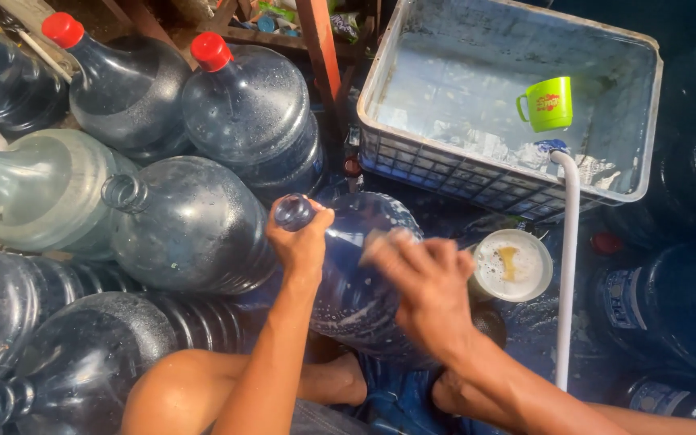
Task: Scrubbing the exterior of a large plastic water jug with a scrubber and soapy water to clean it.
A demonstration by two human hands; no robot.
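While left hand (300, 242) grips jug (356, 274) neck, blurred right hand (424, 278) presses sponge (382, 240), mostly hidden.

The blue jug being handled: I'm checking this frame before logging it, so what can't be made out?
- Right hand, head view: motion-blurred, so what it presses on the blue jug is unclear.
- The jug's lower part: hidden by both arms.
- Left hand: covers the jug's neck.
- White bowl: contents too small to identify.
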